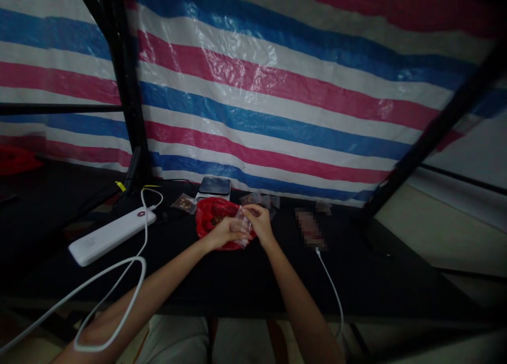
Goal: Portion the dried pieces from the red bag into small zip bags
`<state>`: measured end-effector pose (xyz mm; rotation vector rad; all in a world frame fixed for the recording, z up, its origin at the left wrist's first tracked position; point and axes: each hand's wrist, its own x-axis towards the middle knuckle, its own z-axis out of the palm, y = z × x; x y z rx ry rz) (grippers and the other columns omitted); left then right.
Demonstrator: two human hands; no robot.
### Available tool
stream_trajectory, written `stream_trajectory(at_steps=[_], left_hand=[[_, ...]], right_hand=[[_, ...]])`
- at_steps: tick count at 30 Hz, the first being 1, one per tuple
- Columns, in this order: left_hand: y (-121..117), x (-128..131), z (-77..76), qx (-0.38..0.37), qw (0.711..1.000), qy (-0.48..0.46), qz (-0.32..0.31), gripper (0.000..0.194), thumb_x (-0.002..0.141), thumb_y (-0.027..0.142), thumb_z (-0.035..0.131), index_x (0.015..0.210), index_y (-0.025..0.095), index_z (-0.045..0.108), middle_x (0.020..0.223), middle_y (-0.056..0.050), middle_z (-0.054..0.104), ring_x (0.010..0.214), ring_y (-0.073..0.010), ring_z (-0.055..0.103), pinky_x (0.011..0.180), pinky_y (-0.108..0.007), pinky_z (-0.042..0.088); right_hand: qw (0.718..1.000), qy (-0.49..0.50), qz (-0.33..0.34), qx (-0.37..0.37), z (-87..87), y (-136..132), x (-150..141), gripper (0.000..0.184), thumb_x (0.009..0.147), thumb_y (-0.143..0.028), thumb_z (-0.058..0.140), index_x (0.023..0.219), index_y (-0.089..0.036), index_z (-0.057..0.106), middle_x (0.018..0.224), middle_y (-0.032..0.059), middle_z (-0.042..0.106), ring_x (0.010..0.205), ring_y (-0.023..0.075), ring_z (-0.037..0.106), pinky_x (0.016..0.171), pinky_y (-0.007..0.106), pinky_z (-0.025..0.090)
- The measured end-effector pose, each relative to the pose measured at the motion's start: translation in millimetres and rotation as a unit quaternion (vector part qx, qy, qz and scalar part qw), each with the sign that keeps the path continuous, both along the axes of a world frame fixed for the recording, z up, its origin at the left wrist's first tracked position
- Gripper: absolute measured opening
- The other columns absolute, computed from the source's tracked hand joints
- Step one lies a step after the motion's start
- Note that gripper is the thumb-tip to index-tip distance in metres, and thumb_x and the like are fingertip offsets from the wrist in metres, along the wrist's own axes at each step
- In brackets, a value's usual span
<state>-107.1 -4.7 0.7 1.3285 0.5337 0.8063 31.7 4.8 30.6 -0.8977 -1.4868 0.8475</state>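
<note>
My left hand and my right hand pinch a small transparent plastic bag between them, just above a crumpled red plastic bag. Something dark and brownish shows inside the red bag, too small to name. Behind my hands stands a digital scale with a dark top. Small transparent packets lie on either side of it, one to the left and one to the right, with brown contents in the left one.
A black table holds a white power bank with a white cable looping over my left forearm. A blurred phone with a white cable lies to the right. A striped tarp and black frame poles stand behind.
</note>
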Motion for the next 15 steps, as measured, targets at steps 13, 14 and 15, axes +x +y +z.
stream_trajectory(at_steps=[13,14,15], left_hand=[[-10.8,1.3,15.6,0.075,0.989,0.124,0.039,0.037,0.064,0.038,0.068,0.083,0.006,0.064,0.073,-0.009,0.069,0.029,-0.0023,0.038,0.029,-0.015,0.023],[-12.0,0.8,18.3,0.091,0.987,0.129,0.042,0.036,0.067,0.038,0.066,0.083,0.006,0.065,0.071,-0.009,0.069,0.028,-0.0015,0.035,0.029,-0.016,0.02],[-13.4,0.2,21.0,0.105,0.985,0.134,0.034,0.035,0.07,0.04,0.062,0.081,0.007,0.066,0.069,-0.008,0.069,0.027,-0.0011,0.032,0.029,-0.016,0.018]], right_hand=[[0.995,-0.054,-0.08,0.036,9.5,-4.5,3.0,0.013,0.067,-0.031,0.062,0.072,-0.022,0.07,0.075,0.0022,0.069,0.073,0.0195,0.062,0.069,0.031,0.047],[0.994,-0.047,-0.09,0.039,12.6,-5.2,4.6,0.013,0.067,-0.031,0.062,0.072,-0.022,0.07,0.076,0.0023,0.069,0.074,0.0196,0.062,0.07,0.031,0.047],[0.993,-0.043,-0.101,0.044,16.7,-5.8,8.2,0.014,0.066,-0.031,0.062,0.072,-0.021,0.07,0.076,0.0024,0.069,0.074,0.0196,0.062,0.07,0.031,0.047]])
